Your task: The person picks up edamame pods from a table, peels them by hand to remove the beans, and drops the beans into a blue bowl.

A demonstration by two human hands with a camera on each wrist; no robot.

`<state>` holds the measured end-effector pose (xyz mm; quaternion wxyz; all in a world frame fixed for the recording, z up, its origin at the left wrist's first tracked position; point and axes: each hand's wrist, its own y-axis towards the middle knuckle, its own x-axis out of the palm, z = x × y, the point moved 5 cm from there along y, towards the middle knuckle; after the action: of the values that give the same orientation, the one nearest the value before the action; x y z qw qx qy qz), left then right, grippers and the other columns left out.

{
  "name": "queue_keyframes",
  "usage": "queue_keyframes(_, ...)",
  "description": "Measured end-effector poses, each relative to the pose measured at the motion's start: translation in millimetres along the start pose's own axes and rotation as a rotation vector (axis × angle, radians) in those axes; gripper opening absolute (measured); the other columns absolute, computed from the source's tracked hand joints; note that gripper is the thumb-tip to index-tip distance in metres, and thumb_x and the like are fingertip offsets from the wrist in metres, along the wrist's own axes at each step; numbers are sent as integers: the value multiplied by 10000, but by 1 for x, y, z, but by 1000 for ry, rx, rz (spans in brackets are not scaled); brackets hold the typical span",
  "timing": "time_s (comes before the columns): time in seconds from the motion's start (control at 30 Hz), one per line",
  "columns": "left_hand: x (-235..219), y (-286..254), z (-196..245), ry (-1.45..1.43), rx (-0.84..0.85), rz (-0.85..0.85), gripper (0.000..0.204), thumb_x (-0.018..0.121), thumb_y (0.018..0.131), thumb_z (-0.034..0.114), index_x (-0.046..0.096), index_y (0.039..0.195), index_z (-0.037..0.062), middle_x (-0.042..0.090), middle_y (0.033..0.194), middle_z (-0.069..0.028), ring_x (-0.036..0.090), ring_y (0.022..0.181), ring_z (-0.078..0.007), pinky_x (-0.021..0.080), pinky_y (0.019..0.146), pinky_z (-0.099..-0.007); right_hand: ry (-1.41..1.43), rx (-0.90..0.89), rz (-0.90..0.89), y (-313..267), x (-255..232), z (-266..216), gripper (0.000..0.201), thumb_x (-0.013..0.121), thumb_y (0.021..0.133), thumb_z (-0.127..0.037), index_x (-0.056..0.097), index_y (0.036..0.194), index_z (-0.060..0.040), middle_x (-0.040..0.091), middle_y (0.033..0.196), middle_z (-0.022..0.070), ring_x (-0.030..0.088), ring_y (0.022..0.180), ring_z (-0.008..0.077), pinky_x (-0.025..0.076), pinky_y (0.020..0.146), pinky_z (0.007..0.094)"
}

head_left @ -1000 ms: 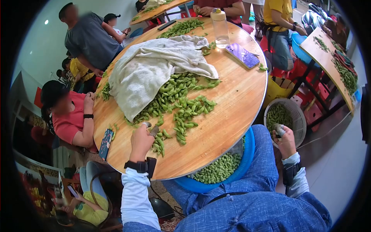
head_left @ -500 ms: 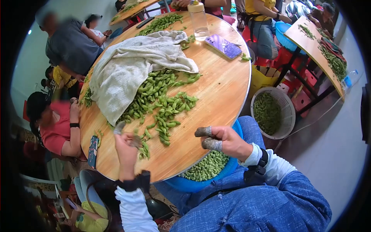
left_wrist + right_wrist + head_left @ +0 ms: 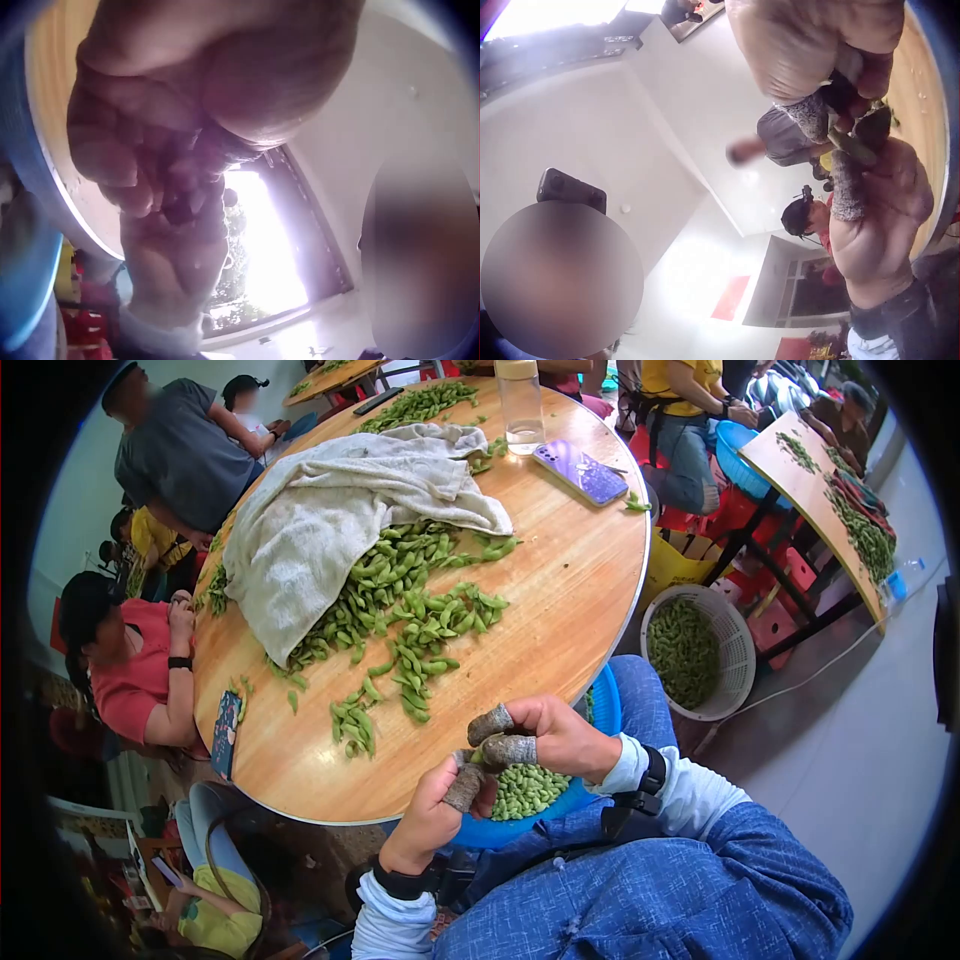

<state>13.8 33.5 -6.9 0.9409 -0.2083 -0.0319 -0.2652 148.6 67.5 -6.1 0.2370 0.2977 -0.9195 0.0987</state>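
In the head view my left hand (image 3: 432, 815) and right hand (image 3: 562, 734) meet over the table's near edge. Grey-brown covers wrap the thumb and forefinger of each. Between them is a green soybean pod (image 3: 853, 146); in the right wrist view the left hand pinches it and the right thumb and fingertips grip its other end. Below the hands, shelled green beans (image 3: 528, 792) fill a blue basin (image 3: 608, 705) at my lap. A pile of soybean pods (image 3: 395, 575) lies on the round wooden table (image 3: 565, 575), partly under a pale cloth (image 3: 310, 550).
A water bottle (image 3: 522, 415) and a purple phone (image 3: 583, 470) are at the table's far right. Another phone (image 3: 226, 735) lies at its left edge. A white basket (image 3: 738, 660) of pods stands on the floor to the right. Several people sit or stand around.
My right hand has come from beside the white basket to over the blue basin. The left hand has left the pile's near edge and moved right, bringing a pod to the right hand.
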Motion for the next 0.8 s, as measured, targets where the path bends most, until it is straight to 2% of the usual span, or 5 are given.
queue_keyframes(0.2,3,-1,-1,-157,119,66,144,477,878,134,508,961,20,525,708,10,491,604,-89,406,555,-215,-59,8,50,-5,0,-7,255,544,843,-92,519,1063,33,595,941,41,540,856,93,439,775,249)
queue_keyframes(0.27,3,-4,3,34,224,225,132,508,857,124,521,926,12,544,693,-17,516,594,-119,416,544,-249,-118,-5,160,-8,-4,-7,229,530,854,-115,524,1030,31,586,916,33,524,857,84,427,776,239)
queue_keyframes(0.4,9,-3,10,522,480,445,139,589,779,105,543,853,-3,568,649,-103,570,575,-235,431,517,-329,-56,25,21,-12,3,-2,191,496,873,-126,539,979,27,579,890,11,511,829,75,418,763,230)
queue_keyframes(0.5,12,-6,16,919,514,544,169,610,709,79,548,842,-6,554,624,-154,565,584,-319,427,498,-367,-47,29,46,-13,3,3,191,499,872,-133,545,968,25,579,881,11,507,815,73,418,751,230)
queue_keyframes(0.8,21,-5,26,1159,583,574,145,606,725,89,542,812,-7,534,602,-164,538,540,-354,414,478,-393,-42,57,94,-13,-1,9,200,502,871,-147,551,954,28,580,849,12,507,788,68,426,722,229)
